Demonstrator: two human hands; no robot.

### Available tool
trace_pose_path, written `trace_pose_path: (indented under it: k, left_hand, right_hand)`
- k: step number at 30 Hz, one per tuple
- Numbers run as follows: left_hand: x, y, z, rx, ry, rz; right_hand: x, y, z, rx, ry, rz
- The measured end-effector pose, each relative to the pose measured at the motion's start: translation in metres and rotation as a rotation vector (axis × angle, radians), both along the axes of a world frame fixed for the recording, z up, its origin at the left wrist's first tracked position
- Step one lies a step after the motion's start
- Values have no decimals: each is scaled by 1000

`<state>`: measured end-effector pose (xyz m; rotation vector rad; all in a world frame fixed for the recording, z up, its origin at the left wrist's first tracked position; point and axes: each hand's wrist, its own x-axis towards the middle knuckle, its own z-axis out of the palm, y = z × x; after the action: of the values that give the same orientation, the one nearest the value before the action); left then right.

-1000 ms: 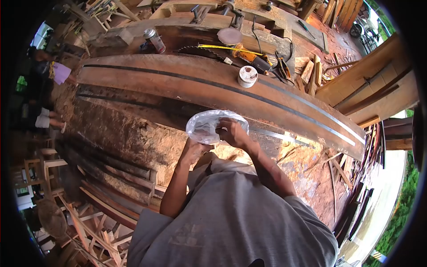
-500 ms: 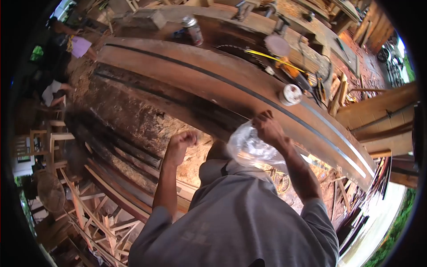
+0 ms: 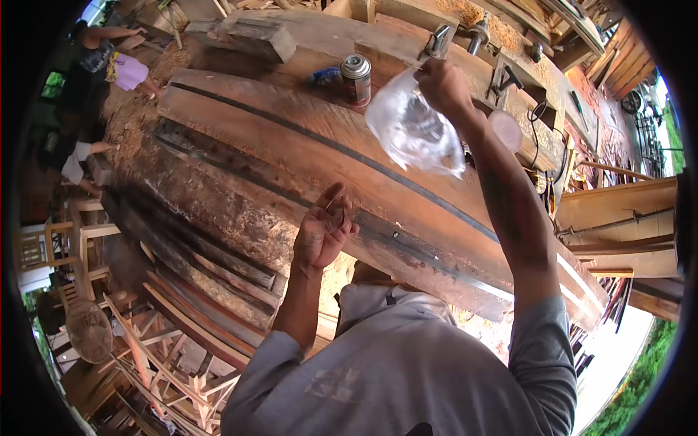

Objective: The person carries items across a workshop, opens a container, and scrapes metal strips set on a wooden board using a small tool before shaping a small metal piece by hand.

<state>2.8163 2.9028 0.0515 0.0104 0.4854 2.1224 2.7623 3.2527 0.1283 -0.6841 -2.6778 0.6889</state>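
My right hand (image 3: 443,86) is closed on the gathered top of a clear plastic bag (image 3: 414,125), which hangs down over the long wooden plank (image 3: 291,127). Whatever is inside the bag is hard to make out. My left hand (image 3: 325,232) is raised, palm up, above the near side of the timber, its fingers loosely bent and apart. I see nothing clearly held in it. Dark strips (image 3: 349,149) run along the brown wood. Just left of the bag, a spray can (image 3: 356,78) stands beyond the plank.
A wooden block (image 3: 263,40) and metal clamps (image 3: 438,40) lie on the far timbers. Beside my right forearm is a round pale disc (image 3: 503,132). Stacked boards (image 3: 203,305) lie at lower left, near wooden frames (image 3: 174,378). Other people (image 3: 109,54) are at far left.
My right hand has lifted the plastic bag up and away from my body, over the plank. My left hand has moved up and right, turning palm up. My forearm now covers the white tub.
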Motion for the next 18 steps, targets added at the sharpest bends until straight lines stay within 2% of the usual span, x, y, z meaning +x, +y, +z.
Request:
trace_pose_path:
  k: [1,2,4,5,7,9,10,11,12,13,14,15,17,18]
  left_hand:
    - [-2,3,4,14,-50,0]
    - [-4,5,7,24,-60,-20]
    - [-2,12,13,-150,59,41]
    - [-1,19,20,-183,65,62]
    - [1,30,21,-290,157,18]
    - [6,55,26,-307,203,-99]
    - [8,64,28,-346,261,-154]
    - [15,82,29,-355,336,-226]
    - [29,106,42,-442,471,-263]
    - [45,131,56,-531,608,-292]
    - [56,155,56,-506,967,-309]
    - [67,179,53,-470,1325,-316]
    - [96,228,49,-378,1834,-238]
    - [107,251,46,-364,1949,-372]
  right_hand:
    - [-10,8,-7,-46,4,-11]
    - [-15,21,-17,143,2,185]
    - [-7,55,-29,444,-98,501]
    - [16,54,-9,154,167,512]
    - [64,45,34,-202,266,388]
    - [119,62,53,365,341,420]
    - [155,48,69,-202,301,129]
    - [184,37,89,-475,231,-71]
    - [215,47,72,-486,198,-253]
    - [248,45,58,-528,278,-368]
    - [281,48,32,-660,403,-448]
    - [312,44,19,-596,342,-535]
    - [354,23,1,-833,566,-647]
    - [375,16,-16,-848,608,-715]
